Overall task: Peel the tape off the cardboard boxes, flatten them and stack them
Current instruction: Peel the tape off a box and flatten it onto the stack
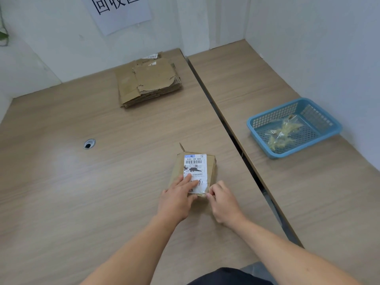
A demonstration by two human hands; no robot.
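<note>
A small cardboard box [212, 168] with a white shipping label on top lies on the wooden table, near its right edge. My left hand [178, 197] presses flat on the label's near end, fingers straight. At the box's near right corner my right hand [223, 202] pinches clear tape with curled fingers. A stack of flattened cardboard boxes [149, 82] lies at the far side of the table by the wall.
A blue plastic basket [320, 112] holding crumpled tape strips sits on the adjoining table [308, 182] to the right, across a narrow gap. A round cable hole [89, 144] is set in the left part of the near table. White walls close off the back and right.
</note>
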